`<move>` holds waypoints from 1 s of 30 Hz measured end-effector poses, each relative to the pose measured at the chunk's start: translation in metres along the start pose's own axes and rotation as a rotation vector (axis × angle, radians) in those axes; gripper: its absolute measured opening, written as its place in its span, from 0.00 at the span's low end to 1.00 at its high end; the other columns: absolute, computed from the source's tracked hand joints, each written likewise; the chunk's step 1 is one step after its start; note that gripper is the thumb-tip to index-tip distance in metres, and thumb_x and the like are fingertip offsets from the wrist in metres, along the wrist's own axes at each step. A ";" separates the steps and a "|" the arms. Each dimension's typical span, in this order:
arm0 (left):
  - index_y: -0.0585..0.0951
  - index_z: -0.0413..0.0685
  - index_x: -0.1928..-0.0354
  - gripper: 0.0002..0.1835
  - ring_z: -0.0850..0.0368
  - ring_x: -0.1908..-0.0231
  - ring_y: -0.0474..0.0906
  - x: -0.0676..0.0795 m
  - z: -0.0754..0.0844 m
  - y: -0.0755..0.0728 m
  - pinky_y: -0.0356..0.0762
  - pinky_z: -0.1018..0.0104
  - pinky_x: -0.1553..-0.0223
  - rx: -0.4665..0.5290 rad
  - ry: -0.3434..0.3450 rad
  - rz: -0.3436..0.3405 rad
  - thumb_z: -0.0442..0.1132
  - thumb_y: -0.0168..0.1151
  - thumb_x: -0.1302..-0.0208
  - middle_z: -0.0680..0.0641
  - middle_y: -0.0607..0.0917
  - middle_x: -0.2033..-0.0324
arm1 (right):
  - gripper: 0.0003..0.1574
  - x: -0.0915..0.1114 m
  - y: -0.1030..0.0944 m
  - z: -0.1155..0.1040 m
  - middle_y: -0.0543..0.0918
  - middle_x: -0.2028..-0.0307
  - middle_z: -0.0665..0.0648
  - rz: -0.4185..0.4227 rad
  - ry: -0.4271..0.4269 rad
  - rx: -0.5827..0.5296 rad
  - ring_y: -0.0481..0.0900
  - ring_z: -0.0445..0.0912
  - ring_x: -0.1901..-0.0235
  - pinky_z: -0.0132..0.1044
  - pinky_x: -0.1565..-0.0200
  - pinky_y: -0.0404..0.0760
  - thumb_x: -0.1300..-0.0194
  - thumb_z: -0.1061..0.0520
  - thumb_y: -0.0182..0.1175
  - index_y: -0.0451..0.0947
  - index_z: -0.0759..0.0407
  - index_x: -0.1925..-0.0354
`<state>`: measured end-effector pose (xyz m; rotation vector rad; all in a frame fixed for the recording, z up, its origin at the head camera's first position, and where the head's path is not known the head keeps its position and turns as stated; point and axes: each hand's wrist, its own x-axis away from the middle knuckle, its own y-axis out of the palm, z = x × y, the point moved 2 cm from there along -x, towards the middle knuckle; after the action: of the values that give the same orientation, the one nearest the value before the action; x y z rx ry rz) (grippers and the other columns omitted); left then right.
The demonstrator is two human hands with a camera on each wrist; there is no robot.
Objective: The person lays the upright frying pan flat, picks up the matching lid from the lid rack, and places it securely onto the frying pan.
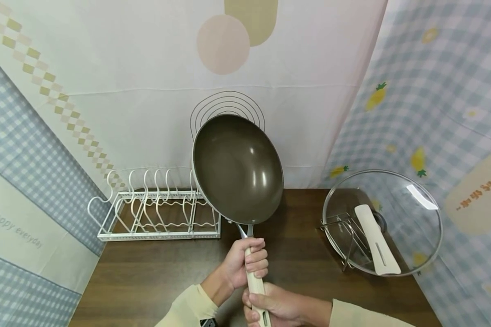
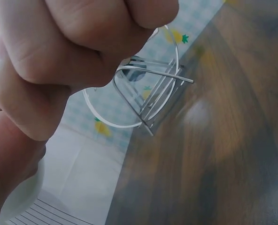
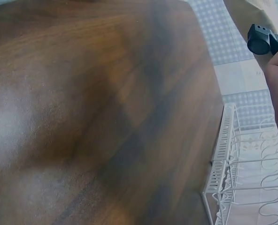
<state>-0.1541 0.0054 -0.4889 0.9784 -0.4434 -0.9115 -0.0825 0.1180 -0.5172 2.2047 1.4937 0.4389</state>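
A deep frying pan [image 1: 237, 172] with a dark, glossy inside is held up over the table, tilted so that its inside faces the head camera. Its long pale handle [image 1: 255, 284] points down toward me. My left hand [image 1: 241, 263] grips the handle close to the pan, fingers curled round it. Lower down, my right hand [image 1: 276, 302] holds the handle's end, its thumb lying across the top. In the left wrist view, the curled left fingers [image 2: 78, 47] fill the upper left, and a pale curved part of the pan [image 2: 26, 197] shows beneath.
A white wire rack [image 1: 159, 235] with upright curved dividers stands on the wooden table [image 1: 159, 259] at the left. At the right, a glass lid [image 1: 417, 227] with a pale upright handle [image 1: 376, 240] leans in a metal wire stand [image 1: 348, 236]. Printed cloths [image 1: 147, 68] hang around the table.
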 end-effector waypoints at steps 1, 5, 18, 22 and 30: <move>0.59 0.59 0.82 0.20 0.69 0.91 0.56 0.000 0.000 0.000 0.65 0.76 0.83 0.003 -0.006 -0.003 0.43 0.33 0.28 0.62 0.58 0.92 | 0.14 0.001 0.000 -0.001 0.72 0.72 0.41 0.001 0.005 0.006 0.70 0.34 0.71 0.26 0.63 0.73 0.22 0.46 0.36 0.65 0.47 0.62; 0.57 0.58 0.82 0.20 0.70 0.91 0.56 -0.002 -0.002 0.001 0.64 0.76 0.83 0.017 -0.039 -0.017 0.43 0.34 0.28 0.62 0.58 0.92 | 0.13 0.002 0.002 -0.002 0.72 0.72 0.40 -0.003 0.017 0.027 0.70 0.33 0.70 0.25 0.64 0.73 0.22 0.45 0.37 0.65 0.47 0.60; 0.55 0.57 0.83 0.18 0.70 0.92 0.56 0.002 -0.009 -0.001 0.63 0.76 0.84 0.063 -0.091 -0.114 0.41 0.32 0.32 0.61 0.57 0.93 | 0.35 0.001 0.004 0.001 0.73 0.67 0.39 -0.027 -0.012 0.183 0.71 0.29 0.68 0.20 0.64 0.72 0.22 0.44 0.36 0.50 0.81 0.62; 0.54 0.58 0.83 0.17 0.70 0.92 0.56 0.001 -0.009 -0.001 0.63 0.76 0.84 0.084 -0.097 -0.139 0.42 0.34 0.33 0.61 0.57 0.93 | 0.36 0.002 0.007 -0.002 0.74 0.65 0.40 -0.035 -0.019 0.177 0.72 0.29 0.66 0.20 0.63 0.72 0.22 0.45 0.35 0.50 0.82 0.61; 0.55 0.58 0.82 0.16 0.70 0.92 0.54 -0.001 -0.008 0.003 0.60 0.76 0.84 0.144 -0.117 -0.200 0.43 0.36 0.34 0.61 0.57 0.93 | 0.36 0.005 0.012 -0.008 0.75 0.63 0.39 -0.038 -0.005 0.166 0.72 0.29 0.63 0.20 0.59 0.73 0.21 0.46 0.33 0.50 0.85 0.59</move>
<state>-0.1477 0.0114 -0.4902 1.1189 -0.5222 -1.1338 -0.0755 0.1207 -0.5041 2.2962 1.6188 0.3062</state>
